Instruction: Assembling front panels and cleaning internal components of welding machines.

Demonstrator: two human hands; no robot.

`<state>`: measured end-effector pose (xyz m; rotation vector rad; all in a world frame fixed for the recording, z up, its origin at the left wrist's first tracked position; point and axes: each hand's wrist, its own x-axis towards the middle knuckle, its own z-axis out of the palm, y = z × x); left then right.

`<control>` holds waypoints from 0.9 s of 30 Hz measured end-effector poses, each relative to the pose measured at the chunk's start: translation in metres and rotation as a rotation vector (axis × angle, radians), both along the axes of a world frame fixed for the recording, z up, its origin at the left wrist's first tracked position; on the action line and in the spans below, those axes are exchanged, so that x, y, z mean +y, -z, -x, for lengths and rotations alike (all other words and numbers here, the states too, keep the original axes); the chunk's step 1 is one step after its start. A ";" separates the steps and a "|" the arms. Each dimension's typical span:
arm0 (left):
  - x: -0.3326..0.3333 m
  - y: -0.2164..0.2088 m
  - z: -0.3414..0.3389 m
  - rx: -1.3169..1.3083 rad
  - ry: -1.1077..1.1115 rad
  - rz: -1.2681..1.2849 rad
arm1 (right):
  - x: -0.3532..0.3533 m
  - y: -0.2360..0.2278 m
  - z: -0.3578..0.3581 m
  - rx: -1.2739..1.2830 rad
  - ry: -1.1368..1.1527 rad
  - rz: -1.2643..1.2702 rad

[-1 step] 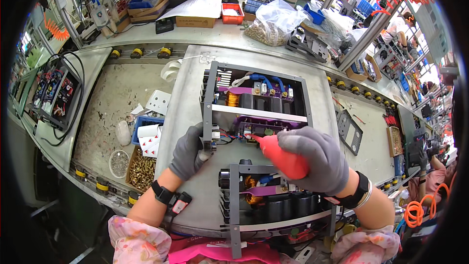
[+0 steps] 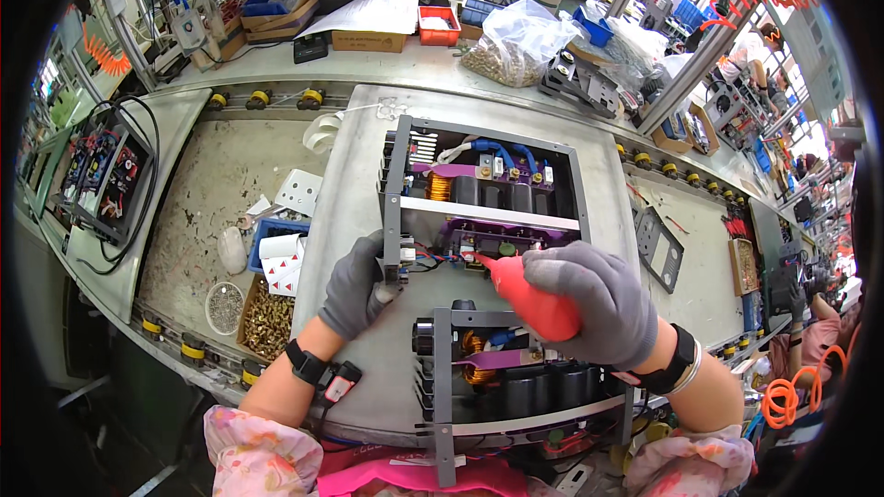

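In my gloved right hand (image 2: pixel 594 299) is a red squeeze bottle (image 2: pixel 537 296) with a pointed nozzle. The fingers wrap around its body, and the nozzle tip reaches the purple circuit board (image 2: pixel 502 232) at the near side of an open grey metal chassis (image 2: pixel 490 213). Small parts and thin wires sit by the tip. My gloved left hand (image 2: pixel 354 287) grips the near left corner of this chassis between thumb and fingers. Copper coils, black capacitors and blue cables show inside it. Closer to me, partly under my right hand, stands a second similar chassis (image 2: pixel 443 359).
Left of the plate are a blue bin (image 2: pixel 262 237) with labels, a box of brass fasteners (image 2: pixel 267 320) and a round tub (image 2: pixel 225 307). A flat grey frame (image 2: pixel 659 247) lies right. A bagged heap of parts (image 2: pixel 516 51) sits on the back shelf. Another person's arm (image 2: pixel 810 340) shows far right.
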<state>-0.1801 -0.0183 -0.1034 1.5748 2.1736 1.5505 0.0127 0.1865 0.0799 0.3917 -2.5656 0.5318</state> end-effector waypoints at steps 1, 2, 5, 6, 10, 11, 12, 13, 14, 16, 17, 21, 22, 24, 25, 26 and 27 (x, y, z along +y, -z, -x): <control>0.000 0.000 0.000 0.000 -0.001 -0.001 | -0.001 0.000 0.000 0.008 -0.009 -0.013; 0.000 0.000 0.000 -0.005 -0.002 0.003 | -0.001 0.000 0.000 0.017 -0.017 -0.025; 0.002 -0.003 -0.001 -0.003 0.002 -0.017 | 0.000 -0.003 0.004 0.008 -0.025 0.031; 0.003 -0.004 -0.002 0.001 0.003 -0.041 | 0.001 -0.005 0.005 0.009 -0.018 0.025; 0.001 -0.010 -0.003 -0.047 0.000 0.005 | 0.001 -0.019 0.005 0.058 0.103 0.218; 0.000 -0.011 -0.003 -0.062 0.000 0.026 | 0.000 -0.021 0.005 0.125 0.176 0.314; -0.001 -0.012 -0.004 -0.076 0.000 0.047 | -0.001 -0.023 0.005 0.110 0.138 0.411; -0.002 -0.013 -0.005 -0.074 -0.003 0.052 | -0.002 -0.023 0.009 0.104 0.150 0.409; -0.002 -0.014 -0.005 -0.088 0.004 0.038 | -0.002 -0.022 0.015 0.104 0.104 0.354; -0.001 -0.014 -0.006 -0.097 0.005 0.025 | -0.003 -0.018 0.025 0.059 0.067 0.268; -0.001 -0.015 -0.006 -0.102 -0.008 0.030 | -0.005 -0.014 0.030 0.085 0.040 0.261; 0.000 -0.015 -0.008 -0.113 -0.019 0.018 | -0.011 -0.004 0.041 0.111 0.044 0.385; 0.001 -0.015 -0.007 -0.121 -0.018 0.025 | -0.011 -0.003 0.041 0.107 0.038 0.370; 0.002 -0.014 -0.007 -0.115 -0.009 0.003 | -0.012 -0.004 0.040 0.105 0.034 0.354; 0.002 -0.014 -0.006 -0.121 -0.006 0.002 | -0.013 -0.005 0.037 0.081 0.038 0.326; 0.002 -0.014 -0.006 -0.100 -0.019 0.000 | -0.014 -0.006 0.036 0.065 0.035 0.311; 0.002 -0.013 -0.006 -0.080 -0.034 -0.001 | -0.014 -0.006 0.037 0.057 0.040 0.297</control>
